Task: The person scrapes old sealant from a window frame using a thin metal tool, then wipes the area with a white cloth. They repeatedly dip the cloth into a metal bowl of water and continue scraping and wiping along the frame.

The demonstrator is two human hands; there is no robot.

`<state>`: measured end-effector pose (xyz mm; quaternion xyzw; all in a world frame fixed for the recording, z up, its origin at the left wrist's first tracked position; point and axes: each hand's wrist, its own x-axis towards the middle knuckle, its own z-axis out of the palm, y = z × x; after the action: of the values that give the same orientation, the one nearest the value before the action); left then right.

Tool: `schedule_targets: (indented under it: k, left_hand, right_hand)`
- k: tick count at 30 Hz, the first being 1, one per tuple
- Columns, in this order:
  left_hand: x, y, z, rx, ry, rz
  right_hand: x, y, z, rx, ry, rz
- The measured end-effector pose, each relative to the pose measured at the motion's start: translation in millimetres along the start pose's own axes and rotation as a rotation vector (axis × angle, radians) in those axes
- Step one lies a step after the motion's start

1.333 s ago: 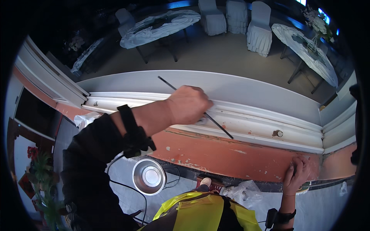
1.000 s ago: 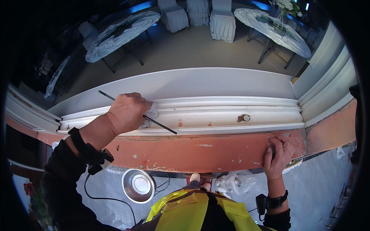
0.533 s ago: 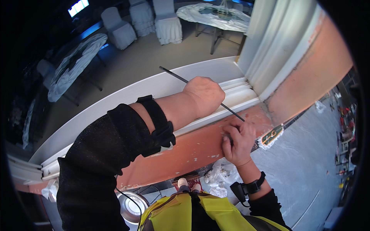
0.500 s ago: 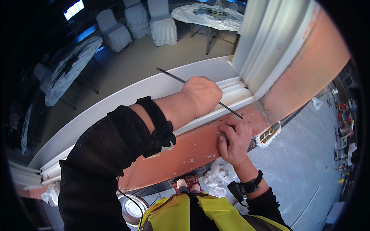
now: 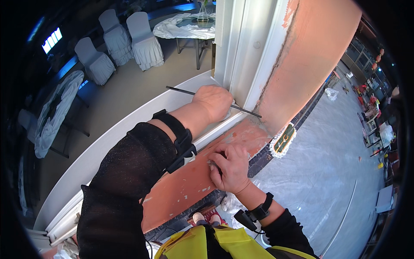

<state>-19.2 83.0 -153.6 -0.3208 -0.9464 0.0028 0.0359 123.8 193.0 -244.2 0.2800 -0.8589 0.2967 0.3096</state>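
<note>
My left hand [image 5: 213, 102] is closed around a thin dark rod [image 5: 181, 91], held across the white moulding [image 5: 129, 125] near the corner where it meets a white upright frame [image 5: 241, 47]. The rod's far tip reaches the orange wall [image 5: 302, 56]. My right hand [image 5: 230, 166] presses flat with bent fingers against the orange painted band [image 5: 189, 185] below the moulding; whether it holds something small there is hidden. Both forearms wear black sleeves and wrist straps.
Far below, round tables with white cloths [image 5: 185, 28] and covered chairs [image 5: 144, 41] stand on a tan floor. A plastic-sheeted floor [image 5: 327, 172] spreads to the right, with a small rug [image 5: 282, 140] by the wall base. My yellow vest [image 5: 215, 244] fills the bottom.
My view has swung right along the ledge to the corner. My left hand with the rod moved to the upright frame, and my right hand shifted along the orange band to sit beneath it.
</note>
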Motion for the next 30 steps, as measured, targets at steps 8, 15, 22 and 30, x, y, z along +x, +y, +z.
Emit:
schedule_targets:
  k: [8, 15, 22, 30]
  left_hand:
    - [-31, -28, -14, -0.151, -0.153, -0.069]
    - [-82, -48, -38, -0.3, -0.144, -0.172]
    - [-75, -43, -47, -0.643, 0.095, -0.136]
    - [-92, -7, -37, -0.164, 0.196, -0.122]
  right_hand:
    - [1, -3, -2, -0.019, -0.01, 0.019]
    - [1, -2, -1, -0.006, -0.02, 0.011]
    - [0, -3, -1, -0.03, -0.015, 0.017]
    - [-3, 1, -3, -0.006, -0.004, 0.009]
